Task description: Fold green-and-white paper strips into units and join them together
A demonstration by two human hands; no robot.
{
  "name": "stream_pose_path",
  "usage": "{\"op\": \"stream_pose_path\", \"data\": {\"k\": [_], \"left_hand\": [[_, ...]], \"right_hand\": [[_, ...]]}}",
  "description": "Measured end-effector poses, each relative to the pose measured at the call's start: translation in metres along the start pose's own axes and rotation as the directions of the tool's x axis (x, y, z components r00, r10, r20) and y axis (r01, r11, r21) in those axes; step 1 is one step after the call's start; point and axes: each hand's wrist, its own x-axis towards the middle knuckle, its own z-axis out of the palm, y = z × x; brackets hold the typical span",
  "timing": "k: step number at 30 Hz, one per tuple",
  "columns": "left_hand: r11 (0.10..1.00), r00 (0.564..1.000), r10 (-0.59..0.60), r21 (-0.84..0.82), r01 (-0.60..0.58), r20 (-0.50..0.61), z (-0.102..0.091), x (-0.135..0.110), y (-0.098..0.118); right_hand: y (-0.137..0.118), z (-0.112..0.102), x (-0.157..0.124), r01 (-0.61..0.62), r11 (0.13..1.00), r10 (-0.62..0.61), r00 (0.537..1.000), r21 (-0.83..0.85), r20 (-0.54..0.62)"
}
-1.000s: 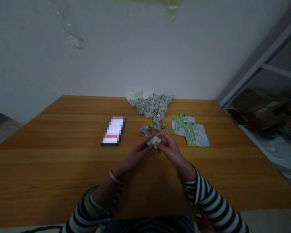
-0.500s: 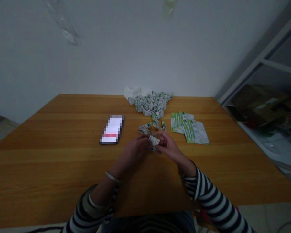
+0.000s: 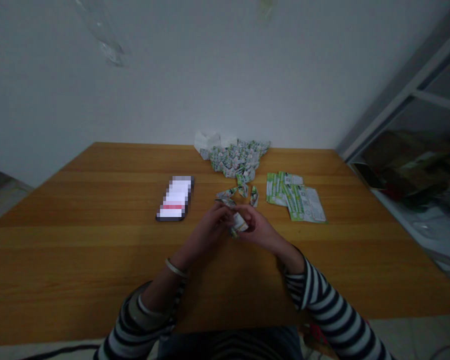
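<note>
Between my two hands is a small piece of folded printed paper [image 3: 240, 223], white with green. My left hand [image 3: 214, 223] pinches its left side, with the fingertips partly hidden. Closed on the right side of the same piece is my right hand [image 3: 260, 229], thumb below and fingers above. Just beyond my fingers lie several folded paper pieces [image 3: 242, 187] in the same green and white print. Behind these, a large heap of such folded pieces [image 3: 236, 159] reaches towards the wall.
Flat green and white printed sheets [image 3: 303, 202] lie overlapping to the right. A phone [image 3: 175, 198] with a blurred screen rests on the left of the wooden table [image 3: 97, 250]. Crumpled white paper [image 3: 207, 141] stands at the heap's left. A shelf [image 3: 431, 235] is at far right.
The folded paper has tilted between my fingers, and my right fingers have closed further around it. The whole view has shifted slightly; the things on the table stay in place.
</note>
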Motion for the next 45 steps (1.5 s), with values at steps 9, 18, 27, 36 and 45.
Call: {"op": "stream_pose_path", "data": {"k": [9,18,27,36,45], "left_hand": [[0.993,0.988,-0.058,0.093,0.072,-0.141,0.001,-0.003,0.006],[0.966,0.979,0.093,0.253,-0.045,-0.182,0.005,-0.009,0.01],[0.994,0.986,-0.027,0.099,0.044,-0.167,0.006,-0.004,0.012],[0.989,0.97,-0.068,-0.142,0.035,-0.234,0.009,-0.003,0.017],[0.967,0.956,-0.181,-0.219,0.13,-0.23,0.007,0.0,0.006]], "right_hand": [[0.001,0.002,-0.001,0.082,0.955,-0.16,0.951,-0.284,-0.263],[-0.011,-0.001,-0.003,0.193,0.883,-0.326,0.908,-0.427,-0.263],[-0.017,0.004,-0.009,0.191,0.722,-0.326,0.942,-0.665,-0.083],[-0.013,0.007,-0.013,0.155,0.775,-0.308,0.939,-0.613,-0.151],[-0.017,-0.003,-0.008,0.208,0.848,-0.324,0.931,-0.487,-0.166]]}}
